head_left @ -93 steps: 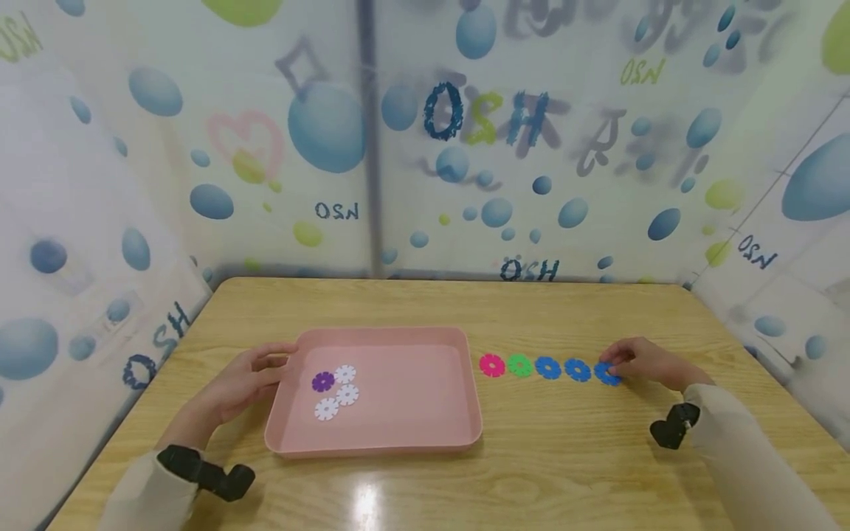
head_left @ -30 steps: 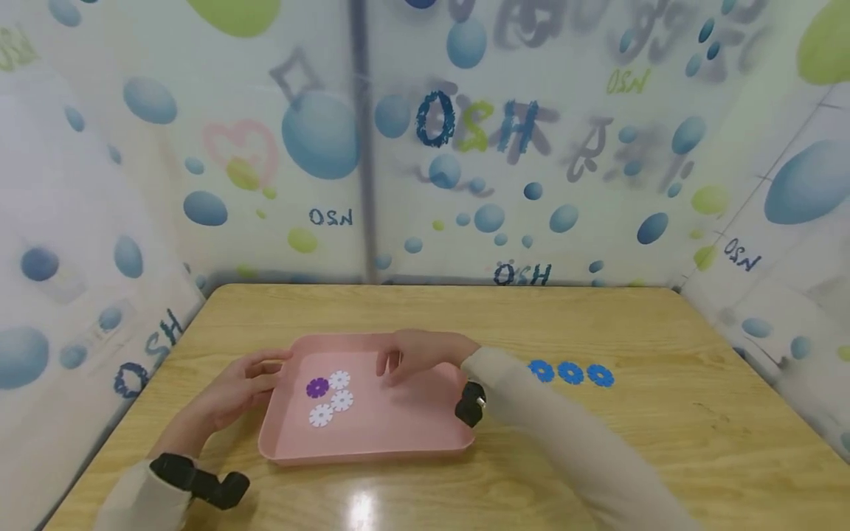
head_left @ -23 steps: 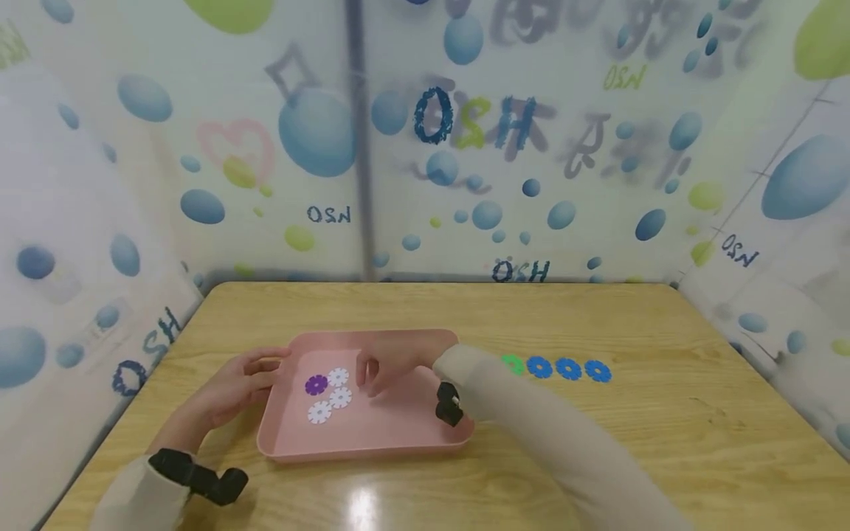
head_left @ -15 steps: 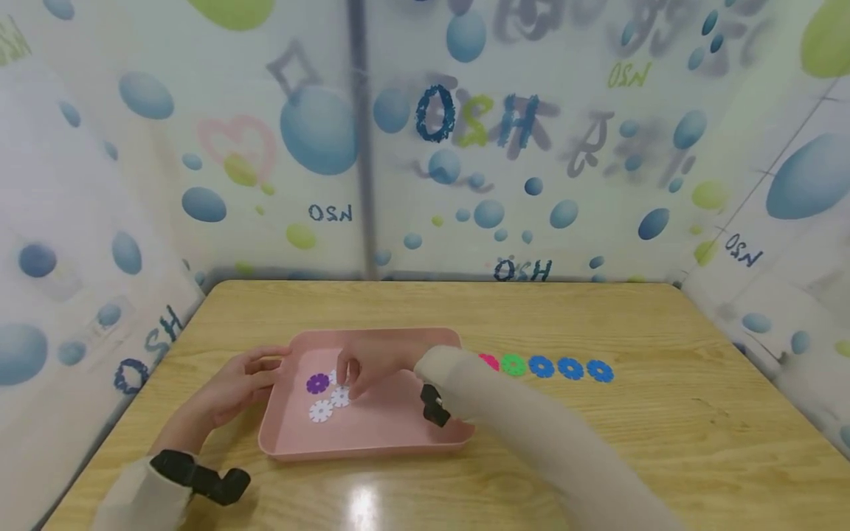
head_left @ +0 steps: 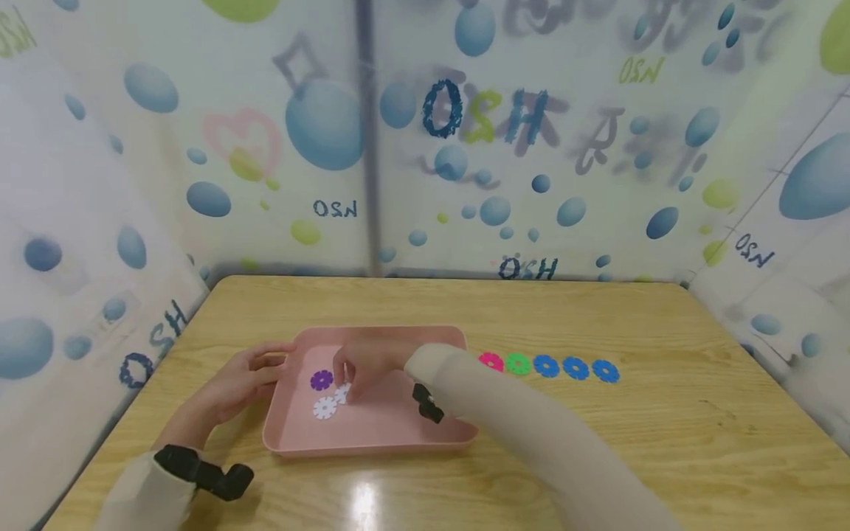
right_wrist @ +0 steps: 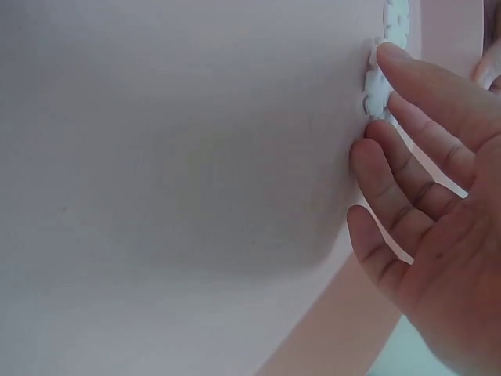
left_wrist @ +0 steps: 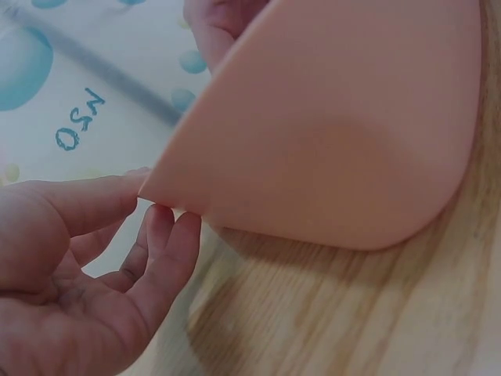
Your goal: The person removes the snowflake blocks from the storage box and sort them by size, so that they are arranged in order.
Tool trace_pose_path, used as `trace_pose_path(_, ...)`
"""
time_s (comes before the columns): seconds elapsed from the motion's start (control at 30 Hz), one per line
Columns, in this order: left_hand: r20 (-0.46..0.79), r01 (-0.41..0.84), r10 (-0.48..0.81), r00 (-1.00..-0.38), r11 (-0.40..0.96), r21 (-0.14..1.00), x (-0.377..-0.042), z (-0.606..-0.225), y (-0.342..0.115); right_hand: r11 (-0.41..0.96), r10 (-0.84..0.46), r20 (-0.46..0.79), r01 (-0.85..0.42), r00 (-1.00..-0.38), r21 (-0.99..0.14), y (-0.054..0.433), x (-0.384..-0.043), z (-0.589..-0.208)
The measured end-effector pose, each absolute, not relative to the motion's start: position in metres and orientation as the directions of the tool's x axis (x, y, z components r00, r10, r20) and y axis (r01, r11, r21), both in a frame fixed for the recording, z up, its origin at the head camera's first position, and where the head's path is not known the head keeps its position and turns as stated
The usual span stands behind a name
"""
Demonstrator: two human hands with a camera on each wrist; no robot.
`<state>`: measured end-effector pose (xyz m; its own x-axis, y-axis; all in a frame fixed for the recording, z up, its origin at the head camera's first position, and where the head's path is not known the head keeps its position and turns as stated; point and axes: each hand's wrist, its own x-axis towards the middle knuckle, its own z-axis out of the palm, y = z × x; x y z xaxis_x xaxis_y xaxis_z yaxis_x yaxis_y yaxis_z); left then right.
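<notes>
My left hand (head_left: 240, 382) grips the left rim of the pink tray (head_left: 425, 442), its fingertips meeting at the rim in the left wrist view. My right hand (head_left: 368, 363) reaches into the tray, fingers bent downward. In the right wrist view, its thumb and forefinger pinch a white notched snowflake disc (right_wrist: 377, 92), which lies low on the tray floor. Another white disc (right_wrist: 398, 19) lies beyond it. A white disc (head_left: 325, 408) and a purple disc (head_left: 322, 380) lie left of the right hand. The fingers hide the other white discs partly or wholly.
Right of the tray, a row of discs lies on the wooden table (head_left: 544, 317): pink (head_left: 491, 362), green (head_left: 518, 363), and three blue, one being the end disc (head_left: 606, 370). The right sleeve (head_left: 524, 413) crosses over the tray's right rim. A patterned curtain (head_left: 425, 184) stands behind the table.
My right hand has left the last blue disc in the row, crossed left into the tray and come down at the white discs. My left hand stays on the rim.
</notes>
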<state>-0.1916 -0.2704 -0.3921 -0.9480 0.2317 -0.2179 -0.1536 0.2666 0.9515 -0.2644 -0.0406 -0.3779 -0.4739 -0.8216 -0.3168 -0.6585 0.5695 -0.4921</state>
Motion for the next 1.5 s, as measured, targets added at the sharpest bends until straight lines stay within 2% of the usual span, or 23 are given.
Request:
trace_pose_path(0.2,-0.217,-0.155,0.241,-0.946,0.252,0.955,-0.193,-0.390,-0.269,0.590,-0.807,-0.334,-0.638,-0.487,-0.495,-0.038,-0.260,-0.372)
trace_pose_path(0.4,-0.216,-0.154,0.235,-0.948,0.255,0.955,-0.195,-0.389,-0.270,0.545,-0.838,-0.293,-0.670,-0.461,-0.505,-0.039,-0.259,-0.368)
trace_pose_path(0.63,-0.214,-0.149,0.233,-0.949,0.265,0.953,-0.194,-0.389,-0.269,0.604,-0.797,-0.319,-0.659,-0.513,-0.448,-0.039,-0.255,-0.366)
trace_pose_path(0.93,-0.225,-0.163,0.233,-0.946,0.255,0.953,-0.192,-0.391,-0.267,0.527,-0.849,-0.292,-0.728,-0.440,-0.439,-0.040,-0.263,-0.378)
trace_pose_path(1.33,-0.226,-0.164,0.227,-0.947,0.261,0.951,-0.191,-0.394,-0.271,0.463,-0.883,-0.238,-0.658,-0.406,-0.595,-0.023,-0.259,-0.362)
trace_pose_path(1.5,-0.228,-0.165,0.231,-0.946,0.263,0.951,-0.193,-0.393,-0.271,0.478,-0.868,-0.220,-0.634,-0.445,-0.608,-0.009,-0.257,-0.352)
